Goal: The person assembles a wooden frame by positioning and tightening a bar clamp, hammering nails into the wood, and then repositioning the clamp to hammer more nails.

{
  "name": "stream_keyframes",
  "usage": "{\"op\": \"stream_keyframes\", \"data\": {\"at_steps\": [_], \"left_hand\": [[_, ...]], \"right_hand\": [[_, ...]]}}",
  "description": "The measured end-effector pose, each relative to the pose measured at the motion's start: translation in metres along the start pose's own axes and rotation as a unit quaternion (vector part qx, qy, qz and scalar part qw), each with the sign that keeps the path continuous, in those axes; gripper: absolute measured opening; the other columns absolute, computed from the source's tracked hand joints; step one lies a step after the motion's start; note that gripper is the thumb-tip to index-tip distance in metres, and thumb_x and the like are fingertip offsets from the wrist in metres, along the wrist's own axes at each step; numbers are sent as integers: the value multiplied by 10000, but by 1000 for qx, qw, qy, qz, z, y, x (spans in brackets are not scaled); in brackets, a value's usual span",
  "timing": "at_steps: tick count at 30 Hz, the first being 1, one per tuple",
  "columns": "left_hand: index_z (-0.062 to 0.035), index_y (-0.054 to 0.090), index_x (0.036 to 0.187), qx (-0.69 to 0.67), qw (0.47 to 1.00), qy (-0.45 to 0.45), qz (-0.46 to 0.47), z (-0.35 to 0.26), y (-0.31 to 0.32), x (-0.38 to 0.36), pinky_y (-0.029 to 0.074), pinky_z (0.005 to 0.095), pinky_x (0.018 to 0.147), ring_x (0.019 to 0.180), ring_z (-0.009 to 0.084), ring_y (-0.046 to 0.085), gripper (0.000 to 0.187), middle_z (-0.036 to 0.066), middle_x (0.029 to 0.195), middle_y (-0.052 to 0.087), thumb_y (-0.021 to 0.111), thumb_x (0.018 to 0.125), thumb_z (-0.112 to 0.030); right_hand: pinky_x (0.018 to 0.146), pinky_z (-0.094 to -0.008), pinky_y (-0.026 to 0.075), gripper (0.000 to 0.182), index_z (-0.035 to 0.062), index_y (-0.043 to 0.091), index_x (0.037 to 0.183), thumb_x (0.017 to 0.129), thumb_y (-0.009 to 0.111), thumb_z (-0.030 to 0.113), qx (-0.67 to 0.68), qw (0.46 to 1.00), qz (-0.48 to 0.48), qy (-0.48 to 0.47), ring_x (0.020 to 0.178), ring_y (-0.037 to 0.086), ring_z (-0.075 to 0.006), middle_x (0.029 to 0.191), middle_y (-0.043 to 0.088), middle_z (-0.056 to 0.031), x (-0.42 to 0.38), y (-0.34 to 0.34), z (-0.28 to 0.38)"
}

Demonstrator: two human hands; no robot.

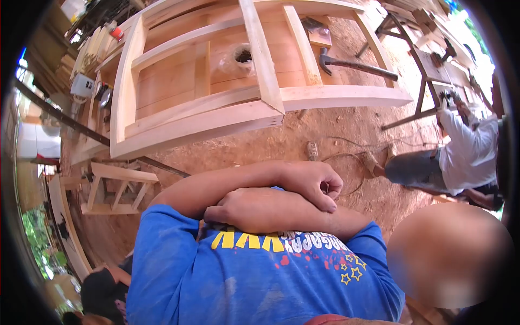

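My arms are folded across the blue printed shirt (249, 276). My left hand (314, 183) rests by my right forearm, its fingers curled loosely around a dark hollow with nothing visible inside. Tucked against my left forearm, my right hand (230, 208) is closed; its palm is hidden from view. Beyond both hands lies a pale wooden frame with panels (200, 127), raised above the ground. A round hole (243, 56) shows through one panel. On the frame's right part rests a claw hammer (357, 66), which neither hand touches.
A person in a white shirt (468, 154) works at a bench (433, 70) on the right. Another person's dark clothing (100, 295) shows at the lower left. A small wooden frame (116, 187) stands on the left. A cable (346, 157) crosses the dirt floor (227, 149).
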State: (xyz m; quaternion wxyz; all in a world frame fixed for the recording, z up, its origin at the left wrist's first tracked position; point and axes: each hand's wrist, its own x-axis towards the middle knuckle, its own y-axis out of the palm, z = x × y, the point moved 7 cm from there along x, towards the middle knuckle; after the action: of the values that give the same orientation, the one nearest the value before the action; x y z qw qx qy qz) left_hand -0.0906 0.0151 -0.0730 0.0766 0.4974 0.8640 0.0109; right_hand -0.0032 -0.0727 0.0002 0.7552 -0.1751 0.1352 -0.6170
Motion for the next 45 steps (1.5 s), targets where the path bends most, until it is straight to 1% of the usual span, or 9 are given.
{"op": "stream_keyframes", "data": {"at_steps": [5,8,10,12,14,17,30,34,45], "left_hand": [[-46,681,846,63,990,-5,-123,-7,-41,-54,489,289,637,721,93,600,301,10,768,664,818,866,-314],[-50,659,830,104,948,-14,-301,-34,-91,-131,490,276,642,716,86,595,248,-3,765,628,837,828,-223],[-47,672,870,55,888,-26,-455,-29,-119,-203,504,274,663,737,93,608,226,-3,767,604,854,784,-151],[-30,679,983,261,808,-57,-525,-22,-143,-262,540,324,777,872,164,646,316,51,873,611,874,762,-142],[-39,661,1088,363,782,-91,-499,-16,-141,-275,509,357,838,983,202,625,399,77,1051,635,869,777,-177],[-49,636,1186,434,766,-86,-466,-4,-140,-277,482,404,898,1114,260,593,501,112,1204,626,867,774,-213],[-12,671,1151,454,784,-72,-417,6,-141,-268,513,463,979,1128,368,628,456,186,1175,642,854,790,-222],[-39,663,1163,474,778,-66,-407,7,-142,-267,515,403,837,1098,308,638,402,145,1206,637,802,820,-196],[3,663,1172,422,802,-101,-410,5,-141,-263,527,457,977,1136,372,635,437,194,1196,634,819,831,-222]], "right_hand": [[819,-448,578,261,34,709,1144,1018,576,220,25,999,-28,-17,895,736,-363,960,753,-173,31,-9,-13],[850,-406,579,288,31,701,1198,1012,643,243,129,974,-182,-47,925,743,-323,1000,761,-160,5,-12,-50],[905,-389,570,317,32,702,1244,997,688,230,216,941,-250,76,984,743,-258,1039,766,-146,-28,-10,-92],[937,-373,562,489,71,581,1440,984,720,182,215,865,-402,210,1097,683,-227,1285,693,-122,-65,9,-158],[971,-400,555,793,127,308,1634,957,722,139,244,747,-564,253,1149,644,-242,1508,531,-159,-90,30,-201],[990,-412,551,1052,211,26,1694,925,734,93,251,698,-619,259,1185,618,-265,1638,333,-205,-84,30,-231],[931,-351,577,1155,334,18,1694,844,706,-38,385,685,-613,80,1021,655,-203,1544,385,-176,-48,13,-228],[933,-352,579,1226,340,-93,1687,850,723,-31,364,694,-615,87,1007,671,-222,1544,401,-179,-42,13,-215],[931,-381,581,1240,343,-158,1672,884,751,45,303,719,-602,169,1053,682,-252,1577,398,-176,-39,14,-185]]}}
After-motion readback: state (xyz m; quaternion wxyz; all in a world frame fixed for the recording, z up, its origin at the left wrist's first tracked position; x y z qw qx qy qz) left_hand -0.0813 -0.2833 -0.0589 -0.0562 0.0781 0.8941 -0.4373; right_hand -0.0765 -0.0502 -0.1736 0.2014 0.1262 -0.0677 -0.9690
